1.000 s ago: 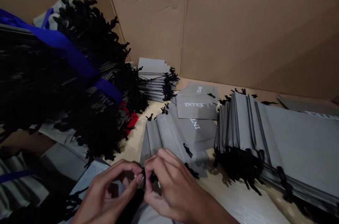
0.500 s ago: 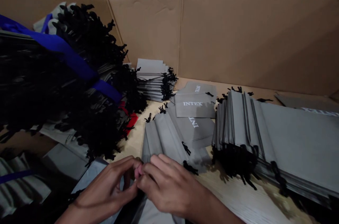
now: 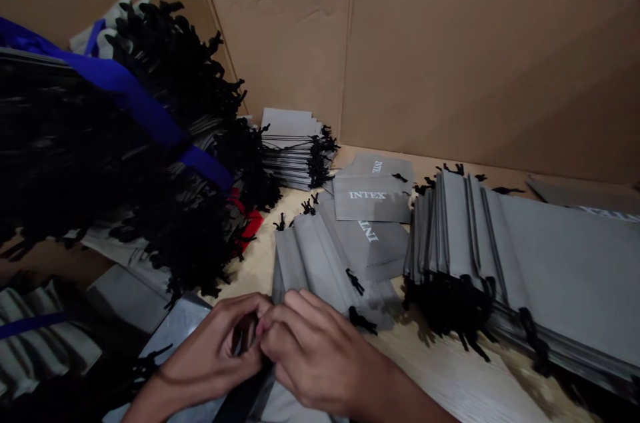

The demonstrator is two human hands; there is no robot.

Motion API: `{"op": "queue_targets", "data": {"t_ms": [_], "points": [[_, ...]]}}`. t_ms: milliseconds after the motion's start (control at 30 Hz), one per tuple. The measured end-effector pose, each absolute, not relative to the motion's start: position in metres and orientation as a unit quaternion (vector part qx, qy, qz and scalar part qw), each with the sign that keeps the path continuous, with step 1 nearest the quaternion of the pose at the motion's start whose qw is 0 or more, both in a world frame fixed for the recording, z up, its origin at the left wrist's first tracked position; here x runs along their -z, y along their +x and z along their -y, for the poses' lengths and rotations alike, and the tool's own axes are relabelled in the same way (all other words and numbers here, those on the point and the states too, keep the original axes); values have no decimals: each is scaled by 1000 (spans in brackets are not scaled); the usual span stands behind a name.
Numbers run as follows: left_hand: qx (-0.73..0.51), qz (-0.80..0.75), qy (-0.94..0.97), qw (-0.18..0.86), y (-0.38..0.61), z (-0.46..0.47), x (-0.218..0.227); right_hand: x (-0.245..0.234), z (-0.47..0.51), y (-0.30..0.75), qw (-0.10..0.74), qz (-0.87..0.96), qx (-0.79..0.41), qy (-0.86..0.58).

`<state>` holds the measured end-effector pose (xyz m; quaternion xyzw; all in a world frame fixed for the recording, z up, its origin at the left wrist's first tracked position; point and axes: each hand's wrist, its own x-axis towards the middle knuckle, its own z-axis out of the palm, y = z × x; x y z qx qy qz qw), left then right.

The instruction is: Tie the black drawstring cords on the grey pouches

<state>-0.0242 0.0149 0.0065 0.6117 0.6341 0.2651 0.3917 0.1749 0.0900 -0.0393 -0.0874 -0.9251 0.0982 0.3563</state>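
Cardboard walls [image 3: 475,63] enclose a pale work surface [image 3: 250,270]. At the near centre, the left hand [image 3: 220,350] and right hand [image 3: 320,353] meet at bent fingertips; what lies between is hidden, so I cannot tell whether they pinch anything. A grey pouch [image 3: 284,407] lies just below them. Farther off are INTEX-printed pouches [image 3: 370,208], with a black-corded stack [image 3: 575,263] right and a blue-strapped bundle [image 3: 60,136] left.

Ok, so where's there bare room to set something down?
A narrow tabletop strip shows between the big blue-strapped bundle and the middle gray pouches. Another flat patch lies between the right hand and the right pouch stack. The left is crowded.
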Motion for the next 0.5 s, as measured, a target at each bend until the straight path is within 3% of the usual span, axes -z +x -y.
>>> {"op": "queue_targets", "data": {"t_ms": [500], "points": [[-356,-564,493,559,-29,-13,-3,35,-87,165,417,820,-371,-129]]}}
